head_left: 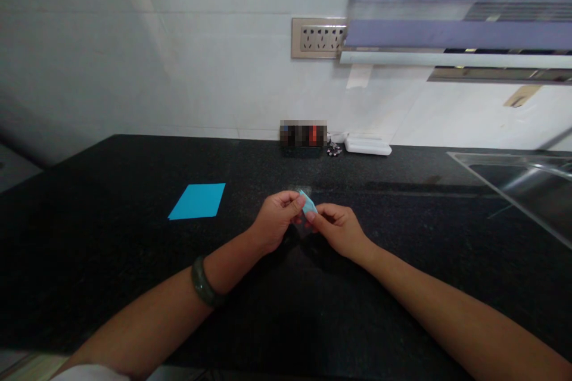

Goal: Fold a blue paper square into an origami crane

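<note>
A small folded piece of light blue paper [308,205] is held up between my two hands, just above the dark countertop. My left hand [277,217] pinches its upper left side between thumb and fingers. At its lower right, my right hand [338,227] is closed on it with the thumb on top. The fingers partly cover the paper, so its full shape is hidden. Off to the left, bright blue square sheets [199,201] lie flat on the counter.
Against the wall stand a dark box [303,134], blurred out in part, a small dark patterned item [333,149] and a white case [367,145]. A metal sink [536,172] is set in at the right. Above hang a wall socket [319,38] and a purple cloth [447,33].
</note>
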The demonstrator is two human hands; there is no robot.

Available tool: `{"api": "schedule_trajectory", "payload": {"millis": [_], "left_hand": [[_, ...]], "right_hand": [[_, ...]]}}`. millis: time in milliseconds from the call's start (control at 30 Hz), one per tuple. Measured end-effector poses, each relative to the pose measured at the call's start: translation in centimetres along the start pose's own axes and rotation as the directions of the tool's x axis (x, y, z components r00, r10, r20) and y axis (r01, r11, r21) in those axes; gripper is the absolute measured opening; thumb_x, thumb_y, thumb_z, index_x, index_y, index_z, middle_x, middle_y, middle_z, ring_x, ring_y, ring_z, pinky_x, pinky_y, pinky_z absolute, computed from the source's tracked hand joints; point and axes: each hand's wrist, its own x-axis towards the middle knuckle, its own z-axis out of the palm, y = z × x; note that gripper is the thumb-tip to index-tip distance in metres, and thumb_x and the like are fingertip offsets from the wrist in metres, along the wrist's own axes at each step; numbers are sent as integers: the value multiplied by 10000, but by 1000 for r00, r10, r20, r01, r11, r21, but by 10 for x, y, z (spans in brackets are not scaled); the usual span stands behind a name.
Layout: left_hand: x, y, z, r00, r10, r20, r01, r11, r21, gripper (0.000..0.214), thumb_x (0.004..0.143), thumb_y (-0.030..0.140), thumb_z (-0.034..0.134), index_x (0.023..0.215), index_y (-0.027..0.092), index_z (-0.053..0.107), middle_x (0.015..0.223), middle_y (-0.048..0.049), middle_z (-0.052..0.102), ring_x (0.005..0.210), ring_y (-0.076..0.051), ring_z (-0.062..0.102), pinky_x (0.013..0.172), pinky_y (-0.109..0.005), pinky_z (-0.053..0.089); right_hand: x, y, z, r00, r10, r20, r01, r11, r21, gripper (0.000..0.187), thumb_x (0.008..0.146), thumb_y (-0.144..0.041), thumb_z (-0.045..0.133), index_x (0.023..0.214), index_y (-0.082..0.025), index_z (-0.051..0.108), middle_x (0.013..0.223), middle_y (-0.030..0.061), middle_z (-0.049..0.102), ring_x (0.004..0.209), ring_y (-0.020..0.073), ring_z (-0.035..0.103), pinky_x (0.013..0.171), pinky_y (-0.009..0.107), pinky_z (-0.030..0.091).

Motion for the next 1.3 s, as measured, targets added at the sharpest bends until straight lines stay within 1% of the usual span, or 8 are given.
{"api": "schedule_trajectory", "payload": {"millis": [133,233,600,800,933,1033,1167,1300], "left_hand": [[0,1,1,998,-56,18,58,993,-104,233,752,364,499,686,141,481,583,20,488,500,-73,486,496,-208,379],[1,1,2,997,-68,27,71,989,-132,225,758,353,489,686,140,475,586,24,474,497,-65,474,472,-191,361],[-1,1,3,998,-25,54,24,999,24,271,762,393,465,653,146,456,522,30,457,462,-70,453,456,-203,342],[-2,2,4,996,85,-25,-78,977,201,227,744,364,496,712,139,513,588,13,513,515,-82,483,508,-220,391],[-2,2,5,993,115,-40,-95,936,339,251,726,384,511,743,135,536,607,6,527,528,-88,476,502,-217,382],[-4,1,4,992,125,-7,-106,869,483,264,730,406,496,727,143,526,591,12,522,517,-87,455,482,-208,346],[-8,3,5,979,185,80,-194,754,627,282,799,379,383,707,157,529,625,4,539,556,-96,459,521,-220,337],[-10,7,6,966,236,107,-242,674,698,287,816,348,348,668,165,512,601,10,512,566,-102,453,539,-226,327]], "right_hand": [[2,3,0,996,64,68,-79,966,247,356,813,-423,396,776,-141,611,676,39,606,540,95,522,538,234,417],[3,5,0,991,114,75,-133,929,346,379,815,-440,385,811,-135,609,655,37,599,514,89,512,520,232,417],[2,-1,1,990,87,111,-112,963,246,263,743,-404,520,704,-153,588,635,10,595,507,77,507,503,211,410],[3,3,1,993,83,78,-96,980,176,227,725,-375,550,722,-152,596,636,6,593,521,81,505,496,205,392],[3,5,1,997,71,-10,-70,994,81,250,744,-364,526,637,-146,585,585,6,575,515,89,497,501,214,384],[4,4,0,994,78,-78,-72,994,78,262,740,-368,528,611,-146,580,559,6,568,493,89,486,497,218,380],[3,2,-1,995,89,-36,-82,980,179,282,758,-382,499,615,-149,567,566,6,559,504,92,493,513,226,396],[3,3,-1,997,78,0,-76,971,229,293,793,-389,440,669,-153,562,611,9,558,518,88,493,515,223,401]]}}
